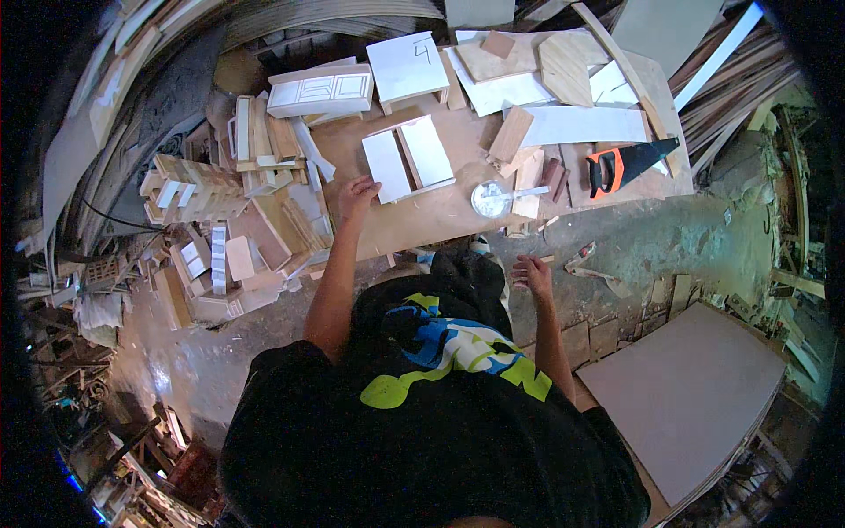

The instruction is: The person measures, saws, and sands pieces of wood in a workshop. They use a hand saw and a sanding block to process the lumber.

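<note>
My left hand (358,194) is at the lower left edge of a small white panelled piece (429,150), its fingers curled against that edge. The piece lies on the workbench (387,231) as two white boards with a brown strip between them. My right hand (532,275) hangs over the floor just off the bench's near edge, fingers loosely apart, holding nothing. Nearest to it on the bench is a clear tub of white paste (491,200), with a flat pale stick (531,191) across its rim.
An orange-and-black handsaw (616,169) lies at the bench's right. White box-like pieces (408,67) stand at the back beside wooden boards (566,70). Wooden parts (207,189) are heaped on the left. A large flat sheet (691,396) lies at lower right.
</note>
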A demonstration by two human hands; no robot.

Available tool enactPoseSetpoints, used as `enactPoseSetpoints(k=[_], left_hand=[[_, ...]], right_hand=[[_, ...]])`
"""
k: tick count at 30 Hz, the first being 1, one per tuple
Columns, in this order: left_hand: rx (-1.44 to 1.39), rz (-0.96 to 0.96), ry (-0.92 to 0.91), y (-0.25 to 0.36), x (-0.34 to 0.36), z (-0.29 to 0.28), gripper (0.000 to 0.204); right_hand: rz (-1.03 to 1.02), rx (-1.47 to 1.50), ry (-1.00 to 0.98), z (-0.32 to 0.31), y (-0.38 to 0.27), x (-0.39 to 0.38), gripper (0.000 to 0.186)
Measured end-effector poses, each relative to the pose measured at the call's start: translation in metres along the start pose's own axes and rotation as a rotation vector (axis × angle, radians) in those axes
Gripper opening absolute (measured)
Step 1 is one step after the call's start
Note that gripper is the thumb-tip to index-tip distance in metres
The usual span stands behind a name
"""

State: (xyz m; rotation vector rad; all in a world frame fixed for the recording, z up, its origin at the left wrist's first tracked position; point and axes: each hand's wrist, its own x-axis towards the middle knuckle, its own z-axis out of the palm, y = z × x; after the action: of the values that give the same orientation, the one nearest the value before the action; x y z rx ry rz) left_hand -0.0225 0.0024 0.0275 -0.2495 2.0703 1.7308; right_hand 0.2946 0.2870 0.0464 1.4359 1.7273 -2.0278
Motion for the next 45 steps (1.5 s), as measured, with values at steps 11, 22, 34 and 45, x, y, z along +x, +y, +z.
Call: enactPoseSetpoints(k=[11,22,34,45], left_hand=[[-0.200,-0.104,-0.116,-0.028,0.013,-0.013,0.032],[-0.237,-0.104,-0.151,-0.017,0.010,-0.003,0.026],[-0.206,-0.057,-0.127,-0.042,0.024,-0.014,0.027],[-0.406,-0.202,-0.093,-0.009,0.001,-0.005,0.019]], right_hand=[[0.003,0.032,0.019,0.002,0.006,-0.008,0.033],[-0.003,0.006,0.058,-0.001,0.009,-0.019,0.033],[0.000,0.059,0.041,-0.004,0.025,-0.010,0.031],[-0.049,-0.005,0.080,0.006,0.019,-0.013,0.029]])
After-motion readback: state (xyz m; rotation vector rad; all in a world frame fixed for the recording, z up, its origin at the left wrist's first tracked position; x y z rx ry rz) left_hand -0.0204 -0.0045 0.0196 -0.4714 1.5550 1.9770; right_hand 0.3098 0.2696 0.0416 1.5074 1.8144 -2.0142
